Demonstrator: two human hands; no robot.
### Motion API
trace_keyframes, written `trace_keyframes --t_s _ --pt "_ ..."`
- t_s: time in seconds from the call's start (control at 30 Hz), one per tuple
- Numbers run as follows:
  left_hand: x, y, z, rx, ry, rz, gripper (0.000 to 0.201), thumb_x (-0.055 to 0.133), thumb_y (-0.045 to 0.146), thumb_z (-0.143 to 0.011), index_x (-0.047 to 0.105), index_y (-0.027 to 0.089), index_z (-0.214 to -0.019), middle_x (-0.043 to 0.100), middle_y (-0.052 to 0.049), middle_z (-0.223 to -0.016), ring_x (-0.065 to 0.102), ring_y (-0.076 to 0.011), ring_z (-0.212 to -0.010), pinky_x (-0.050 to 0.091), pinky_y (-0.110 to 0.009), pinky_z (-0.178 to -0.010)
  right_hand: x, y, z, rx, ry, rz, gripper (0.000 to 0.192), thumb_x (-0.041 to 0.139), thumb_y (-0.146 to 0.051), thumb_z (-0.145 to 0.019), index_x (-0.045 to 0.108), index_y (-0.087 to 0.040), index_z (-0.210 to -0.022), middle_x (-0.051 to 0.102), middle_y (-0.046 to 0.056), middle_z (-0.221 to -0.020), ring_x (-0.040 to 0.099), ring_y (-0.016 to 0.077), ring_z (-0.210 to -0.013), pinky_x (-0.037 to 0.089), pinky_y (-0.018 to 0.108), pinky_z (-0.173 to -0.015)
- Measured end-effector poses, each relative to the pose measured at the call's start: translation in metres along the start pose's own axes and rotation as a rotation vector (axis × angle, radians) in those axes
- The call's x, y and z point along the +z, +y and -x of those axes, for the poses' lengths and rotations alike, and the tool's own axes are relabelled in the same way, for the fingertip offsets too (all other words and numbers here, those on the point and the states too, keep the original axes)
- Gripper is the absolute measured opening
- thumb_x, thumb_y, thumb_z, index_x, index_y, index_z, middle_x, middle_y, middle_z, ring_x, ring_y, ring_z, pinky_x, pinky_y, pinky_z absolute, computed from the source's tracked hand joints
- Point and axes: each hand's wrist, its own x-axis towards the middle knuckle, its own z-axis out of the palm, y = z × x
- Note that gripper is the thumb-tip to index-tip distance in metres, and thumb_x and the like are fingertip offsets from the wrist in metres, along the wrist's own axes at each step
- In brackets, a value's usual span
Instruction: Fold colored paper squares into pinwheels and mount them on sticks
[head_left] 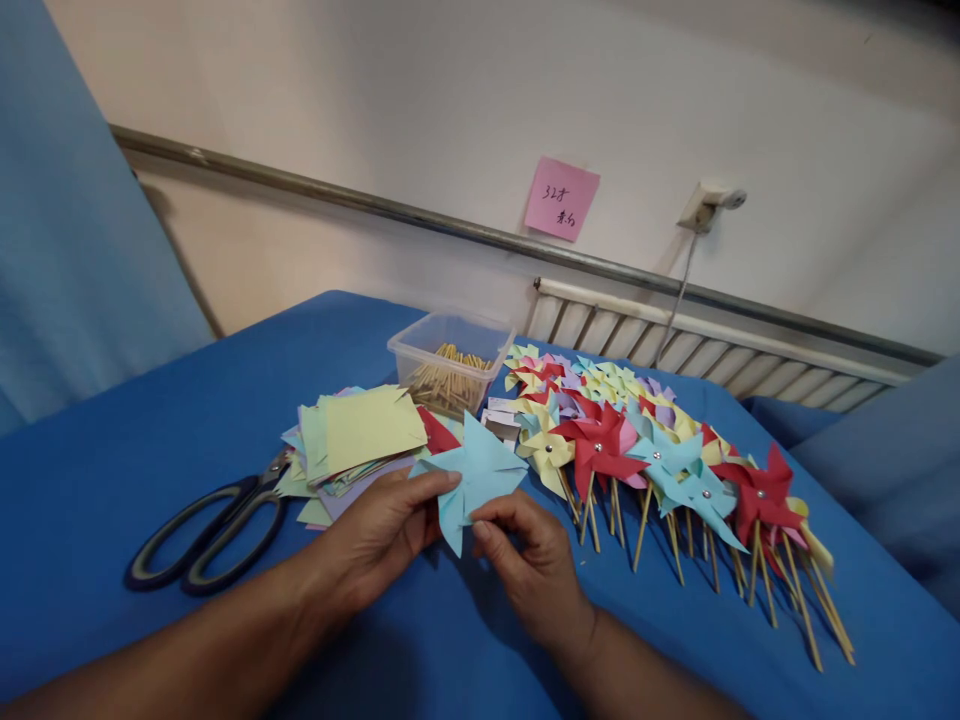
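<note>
Between my hands, above the table, is a light blue paper pinwheel [484, 466] without a stick. My left hand [396, 530] is closed on it, the thumb pressed near its centre. With thumb and fingertips, my right hand [529, 560] pinches its lower right side. No pin shows at its middle. Just behind lies a stack of coloured paper sheets [371, 432], yellow on top with slits at the corners. A red piece of paper [436, 430] peeks out beside the stack. To the right lie many finished pinwheels [600, 447] on wooden sticks, in several colours.
Dark-handled scissors [202, 535] lie left, their blades reaching under the paper stack. A clear plastic box [442, 350] of short wooden sticks stands at the back, with a small white box [500, 422] nearby. Behind the blue-covered table [300, 350] are a metal rail [375, 208] and a radiator [592, 325].
</note>
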Motion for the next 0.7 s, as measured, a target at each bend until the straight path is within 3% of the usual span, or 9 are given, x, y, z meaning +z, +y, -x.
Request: trace_keyframes --t_s 0.27,0.47,0.7 --pt "0.005 -0.009 0.001 0.014 0.022 -0.111 0.022 0.075 0.021 -0.072 0.072 0.017 -0.093 0.076 -0.007 -0.087 0.068 -0.0217 -0.076 0.053 -0.032 -0.077 0.005 0.016 -0.005 0.211 0.213 -0.070 0.024 0.065 -0.038 -0.084 0.058 -0.019 -0.070 0.055 -0.002 -0.065 0.049 0.0127 -0.061 0.041 0.026 -0.059" --pt "0.004 -0.011 0.001 0.032 0.027 -0.161 0.022 0.077 0.024 -0.070 0.072 0.016 -0.090 0.076 -0.007 -0.086 0.069 -0.0227 -0.081 0.052 -0.032 -0.079 0.006 0.017 -0.007 0.158 0.229 0.004 0.024 0.065 -0.034 -0.081 0.059 -0.019 -0.063 0.056 -0.001 -0.066 0.052 0.0131 -0.063 0.042 0.026 -0.062" --pt "0.005 -0.012 0.001 0.030 0.081 -0.228 0.030 0.083 0.031 -0.061 0.073 0.015 -0.083 0.074 -0.004 -0.073 0.066 -0.0203 -0.070 0.050 -0.031 -0.071 0.006 0.018 -0.009 0.152 0.239 -0.004 0.026 0.067 -0.034 -0.080 0.059 -0.019 -0.060 0.054 -0.001 -0.065 0.052 0.0136 -0.064 0.041 0.026 -0.062"
